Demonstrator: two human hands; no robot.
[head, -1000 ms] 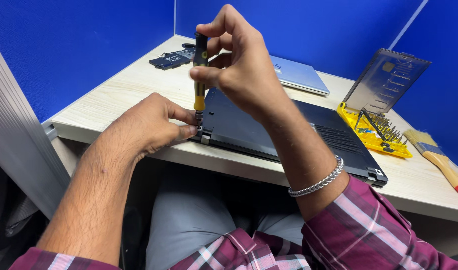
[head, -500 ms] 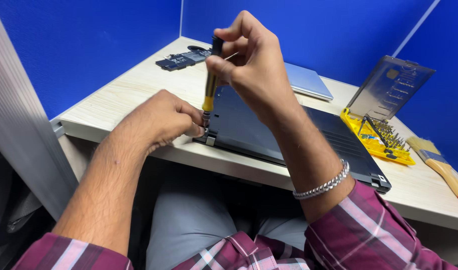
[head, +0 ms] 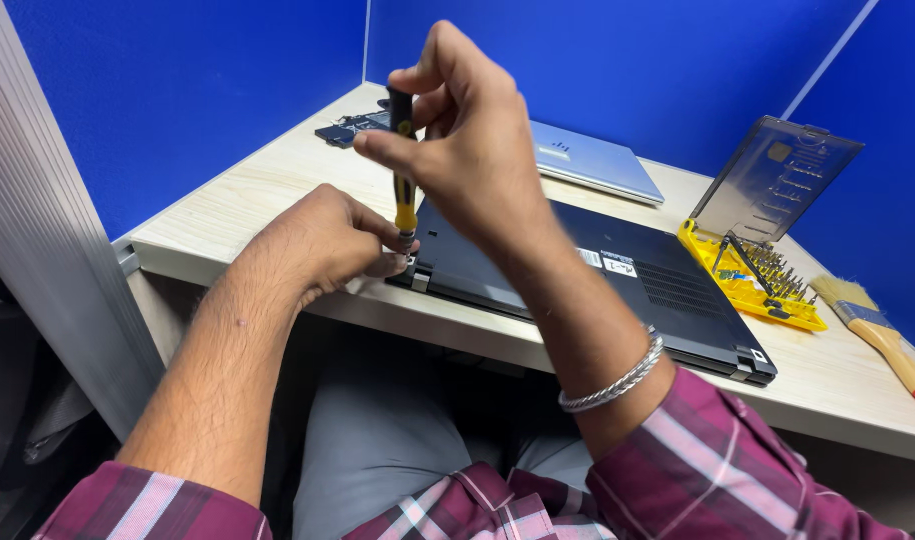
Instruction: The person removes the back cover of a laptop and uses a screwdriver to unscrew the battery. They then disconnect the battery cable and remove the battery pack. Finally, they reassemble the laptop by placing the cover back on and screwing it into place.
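Observation:
A dark laptop point(head: 617, 275) lies bottom side up along the front edge of a light wooden desk point(head: 267, 205). My right hand point(head: 467, 140) grips a black and yellow screwdriver point(head: 403, 190), held upright with its tip on the laptop's front left corner. My left hand point(head: 322, 240) rests on the desk at that corner, its fingertips pinching the lower shaft of the screwdriver. A silver bracelet point(head: 617, 380) circles my right wrist.
A yellow bit tray point(head: 742, 280) with a clear raised lid point(head: 777, 180) sits right of the laptop, and a paintbrush point(head: 877, 335) lies beyond it. A silver closed laptop point(head: 592, 160) and a dark part point(head: 342, 130) lie at the back. Blue partitions surround the desk.
The view has shifted slightly. My right hand has turned around the screwdriver's top, while the tip stays on the same corner and my left hand stays put.

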